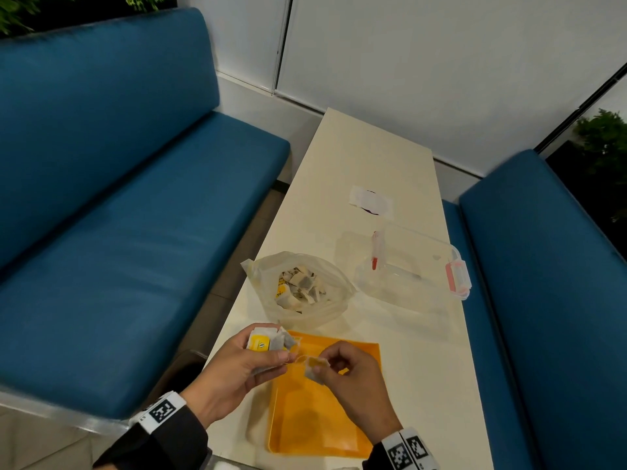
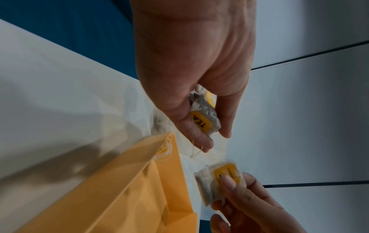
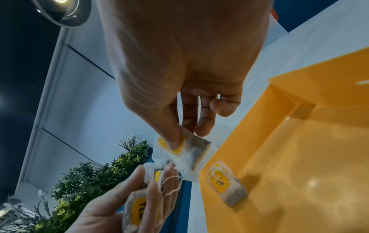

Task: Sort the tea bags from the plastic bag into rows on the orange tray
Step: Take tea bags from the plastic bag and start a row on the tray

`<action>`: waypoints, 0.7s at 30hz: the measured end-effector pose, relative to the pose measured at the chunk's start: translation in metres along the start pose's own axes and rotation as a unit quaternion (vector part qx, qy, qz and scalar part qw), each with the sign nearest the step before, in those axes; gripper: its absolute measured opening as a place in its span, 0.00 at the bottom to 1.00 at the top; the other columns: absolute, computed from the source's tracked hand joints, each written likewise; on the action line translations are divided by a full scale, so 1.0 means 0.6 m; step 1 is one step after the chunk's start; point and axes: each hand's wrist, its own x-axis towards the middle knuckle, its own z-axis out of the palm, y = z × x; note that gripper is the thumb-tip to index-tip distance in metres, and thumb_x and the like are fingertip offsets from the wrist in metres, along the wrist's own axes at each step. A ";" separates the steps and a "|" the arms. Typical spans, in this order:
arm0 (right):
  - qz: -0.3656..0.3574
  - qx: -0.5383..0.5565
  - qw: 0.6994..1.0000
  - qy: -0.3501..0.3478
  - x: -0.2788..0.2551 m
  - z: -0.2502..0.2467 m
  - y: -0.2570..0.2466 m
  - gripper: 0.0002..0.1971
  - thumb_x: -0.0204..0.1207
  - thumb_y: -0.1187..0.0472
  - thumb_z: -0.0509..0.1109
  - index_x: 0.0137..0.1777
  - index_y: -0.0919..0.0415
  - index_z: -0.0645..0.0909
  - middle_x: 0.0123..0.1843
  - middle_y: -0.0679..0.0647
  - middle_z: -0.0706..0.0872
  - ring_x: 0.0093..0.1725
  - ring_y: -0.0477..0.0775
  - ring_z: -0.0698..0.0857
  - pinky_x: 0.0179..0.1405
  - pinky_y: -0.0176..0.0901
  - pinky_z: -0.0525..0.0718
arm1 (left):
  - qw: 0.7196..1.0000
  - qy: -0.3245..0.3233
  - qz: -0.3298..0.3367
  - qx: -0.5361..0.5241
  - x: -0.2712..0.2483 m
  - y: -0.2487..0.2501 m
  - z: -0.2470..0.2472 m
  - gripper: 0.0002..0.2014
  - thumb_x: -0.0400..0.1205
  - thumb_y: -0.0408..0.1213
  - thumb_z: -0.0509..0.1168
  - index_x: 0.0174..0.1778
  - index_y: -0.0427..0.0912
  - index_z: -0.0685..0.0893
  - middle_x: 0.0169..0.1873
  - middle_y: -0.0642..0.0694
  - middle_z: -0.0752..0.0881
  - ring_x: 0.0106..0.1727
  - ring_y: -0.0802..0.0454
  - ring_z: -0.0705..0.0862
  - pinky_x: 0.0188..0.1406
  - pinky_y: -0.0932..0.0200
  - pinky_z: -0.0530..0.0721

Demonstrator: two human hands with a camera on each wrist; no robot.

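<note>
My left hand (image 1: 268, 352) grips a small bunch of tea bags (image 1: 263, 342) with yellow tags, just above the far left corner of the orange tray (image 1: 325, 425). My right hand (image 1: 322, 366) pinches a single tea bag (image 1: 315, 367) over the tray's far end, close to the left hand. In the right wrist view, thumb and fingers hold that tea bag (image 3: 191, 151), and one tea bag (image 3: 225, 186) lies in the tray's corner. The open plastic bag (image 1: 302, 290) with several tea bags sits just beyond the tray. Loose strings hang between the hands.
A clear lidded box (image 1: 414, 266) with red clasps stands right of the plastic bag. A white paper (image 1: 371, 201) lies farther along the cream table (image 1: 417, 368). Blue benches (image 1: 118, 266) flank the table on both sides.
</note>
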 end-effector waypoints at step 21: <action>0.102 0.007 0.987 -0.122 0.062 0.015 0.075 0.06 0.81 0.64 0.72 0.43 0.59 0.78 0.38 0.61 0.88 0.31 0.58 0.89 0.22 0.38 0.76 | 0.999 0.022 -0.017 0.023 0.006 -0.008 -0.024 0.28 0.72 0.23 0.78 0.69 0.38 0.82 0.57 0.32 0.91 0.59 0.35 0.92 0.61 0.41 0.90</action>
